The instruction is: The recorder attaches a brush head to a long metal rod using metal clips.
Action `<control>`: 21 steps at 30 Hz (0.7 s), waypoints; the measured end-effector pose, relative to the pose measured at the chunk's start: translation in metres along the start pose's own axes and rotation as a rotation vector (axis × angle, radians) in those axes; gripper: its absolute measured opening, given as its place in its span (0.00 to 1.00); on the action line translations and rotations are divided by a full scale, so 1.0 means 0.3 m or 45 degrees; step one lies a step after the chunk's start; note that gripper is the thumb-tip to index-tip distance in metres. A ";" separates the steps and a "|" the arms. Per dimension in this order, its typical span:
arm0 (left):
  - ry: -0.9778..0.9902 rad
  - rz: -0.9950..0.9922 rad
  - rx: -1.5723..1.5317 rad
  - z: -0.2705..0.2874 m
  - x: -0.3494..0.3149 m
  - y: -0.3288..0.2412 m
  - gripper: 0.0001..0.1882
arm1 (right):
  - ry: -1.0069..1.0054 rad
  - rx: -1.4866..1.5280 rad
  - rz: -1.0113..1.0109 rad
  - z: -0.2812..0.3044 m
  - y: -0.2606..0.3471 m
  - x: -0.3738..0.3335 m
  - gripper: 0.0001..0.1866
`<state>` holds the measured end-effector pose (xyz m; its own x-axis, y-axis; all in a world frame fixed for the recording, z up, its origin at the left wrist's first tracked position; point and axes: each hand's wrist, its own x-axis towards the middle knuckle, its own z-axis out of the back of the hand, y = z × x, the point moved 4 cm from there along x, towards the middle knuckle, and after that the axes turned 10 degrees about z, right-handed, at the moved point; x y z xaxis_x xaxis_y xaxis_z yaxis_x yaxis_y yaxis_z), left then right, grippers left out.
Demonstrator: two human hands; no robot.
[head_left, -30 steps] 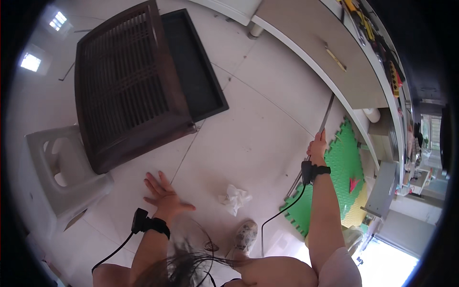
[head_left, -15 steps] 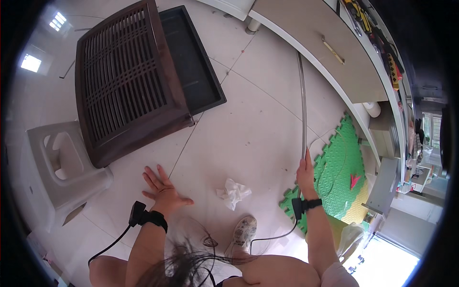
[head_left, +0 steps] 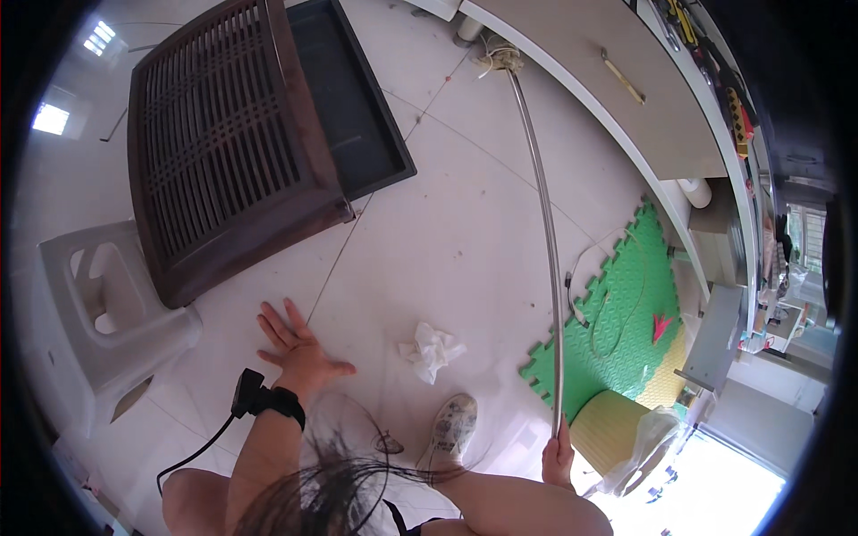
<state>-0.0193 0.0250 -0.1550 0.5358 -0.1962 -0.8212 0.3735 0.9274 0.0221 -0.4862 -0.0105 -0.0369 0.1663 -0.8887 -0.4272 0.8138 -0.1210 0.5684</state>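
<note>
My right hand is wrapped round the near end of a long, thin metal pole at the lower right. The pole reaches away across the tiled floor to the foot of the cabinet. At its far end sits a tan, tangled clump with loose strands; its exact kind is unclear. On the left, my left hand leans on the floor with fingers spread, holding nothing. A crumpled white tissue lies between the hands, just beyond my shoe.
A dark brown slatted tray overlaps a black shallow tray at the far left. Beside it stands a grey plastic stool. To the right are a green foam mat, a thin cable, a yellow cylinder and a cabinet.
My right hand has drawn the pole back toward me. Its far end, previously hidden under the cabinet, now shows in front with the tan clump. The left hand stays spread on the floor.
</note>
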 end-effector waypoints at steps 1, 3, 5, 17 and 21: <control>-0.006 -0.011 -0.021 0.008 -0.003 0.006 0.83 | -0.028 0.079 -0.046 0.010 -0.002 -0.045 0.26; -0.012 -0.030 -0.045 0.012 -0.007 0.010 0.83 | -0.064 0.157 -0.090 0.022 -0.025 -0.115 0.26; -0.028 -0.034 -0.050 0.013 -0.003 0.009 0.83 | -0.174 0.326 -0.156 0.030 -0.047 -0.159 0.26; 0.021 -0.036 -0.046 0.018 -0.016 0.016 0.81 | -0.202 0.603 -0.146 -0.062 0.039 0.274 0.24; 0.002 -0.042 -0.057 0.025 -0.020 0.015 0.81 | -0.077 0.492 -0.023 -0.078 0.042 0.243 0.24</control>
<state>-0.0153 0.0279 -0.1457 0.5226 -0.2262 -0.8220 0.3565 0.9338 -0.0303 -0.4507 -0.0666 -0.0772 0.1110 -0.9081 -0.4037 0.5443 -0.2843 0.7892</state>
